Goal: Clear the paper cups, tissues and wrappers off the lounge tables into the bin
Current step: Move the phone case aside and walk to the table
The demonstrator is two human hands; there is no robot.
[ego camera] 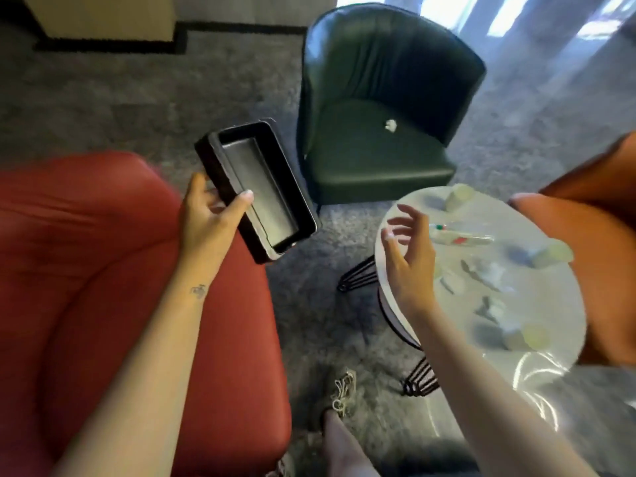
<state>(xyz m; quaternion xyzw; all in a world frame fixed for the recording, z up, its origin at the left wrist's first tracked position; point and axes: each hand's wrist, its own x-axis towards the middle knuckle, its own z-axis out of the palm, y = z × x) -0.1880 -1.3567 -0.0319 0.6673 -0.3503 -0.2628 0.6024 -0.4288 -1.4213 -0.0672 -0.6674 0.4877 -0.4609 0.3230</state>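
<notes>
My left hand (210, 215) grips the rim of a black rectangular bin (265, 187), held tilted above the red armchair; the bin's inside looks bare. My right hand (407, 249) hovers over the left edge of the round white table (550, 352), fingers spread and holding nothing. On the table lie three paper cups, one at the far edge (459, 196), one on the right (554, 254) and one near the front (526, 337). Between them are a clear wrapper (461, 235) with red and green marks and crumpled tissues (490, 273). A small tissue ball (390, 125) sits on the dark green chair.
A red armchair (103, 287) fills the left. The dark green chair (378, 108) stands behind the table, an orange chair (592, 242) on the right. Grey carpet lies between them. My foot in a sandal (342, 394) is near the table's black wire legs (418, 378).
</notes>
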